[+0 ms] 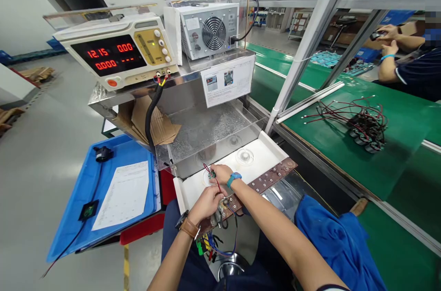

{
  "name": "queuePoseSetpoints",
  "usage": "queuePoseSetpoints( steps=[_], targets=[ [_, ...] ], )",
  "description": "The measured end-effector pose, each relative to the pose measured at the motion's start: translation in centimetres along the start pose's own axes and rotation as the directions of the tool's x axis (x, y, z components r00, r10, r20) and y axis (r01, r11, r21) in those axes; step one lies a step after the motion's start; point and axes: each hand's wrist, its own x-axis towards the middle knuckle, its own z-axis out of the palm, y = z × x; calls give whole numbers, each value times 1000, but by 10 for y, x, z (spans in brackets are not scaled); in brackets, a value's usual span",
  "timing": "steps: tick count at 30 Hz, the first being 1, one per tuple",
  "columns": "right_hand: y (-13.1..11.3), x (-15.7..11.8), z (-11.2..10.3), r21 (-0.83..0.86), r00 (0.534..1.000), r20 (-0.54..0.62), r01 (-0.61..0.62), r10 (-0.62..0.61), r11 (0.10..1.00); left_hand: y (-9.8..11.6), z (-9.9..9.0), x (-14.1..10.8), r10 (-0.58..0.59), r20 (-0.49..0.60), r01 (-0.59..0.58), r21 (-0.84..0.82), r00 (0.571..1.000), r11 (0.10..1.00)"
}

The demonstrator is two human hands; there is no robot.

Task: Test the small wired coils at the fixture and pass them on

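Note:
My right hand (223, 175), with a blue wristband, is closed on a small green circuit board (212, 175) above the white tray (267, 151). A thin red wire (218, 184) loops up from the board and runs down to the fingertips of my left hand (207, 203). That hand, wearing a watch and a brown strap, pinches the wire's lower end beside a brown terminal strip (259, 185). Its exact grip is partly hidden. Below the strip hang coloured clip leads (208, 241) and a blue cable.
A power supply (113, 52) with red digits and a fan-backed unit (213, 31) stand on the metal shelf. At left, a blue tray (77, 190) bears a paper sheet. Wired round parts (368, 130) lie on the green bench. A co-worker's hands (387, 38) show at upper right.

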Motion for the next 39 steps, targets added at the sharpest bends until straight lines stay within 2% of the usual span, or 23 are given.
queuePoseSetpoints(
  steps=[7, 15, 22, 31, 39],
  targets=[
    [-1, -1, -1, -2, 1000, -9, 12, -13, 1000, 7, -5, 3, 27, 59, -28, 27, 998, 999],
    [-11, -6, -12, 25, 1000, 13, -18, 18, 1000, 14, -6, 1, 15, 49, -16, 22, 999, 1000],
    [-17, -9, -10, 44, 1000, 8, -31, 30, 999, 23, -7, -6, 1, 12, -1, 19, 1000, 1000],
    [-13, -4, 3, 93, 998, -60, 12, -6, 996, 19, -4, -9, -58, -21, 57, -37, 998, 998],
    [-17, -7, -6, 64, 998, -48, -28, 31, 998, 13, -3, -5, -38, -13, 38, -21, 999, 999]
  ],
)
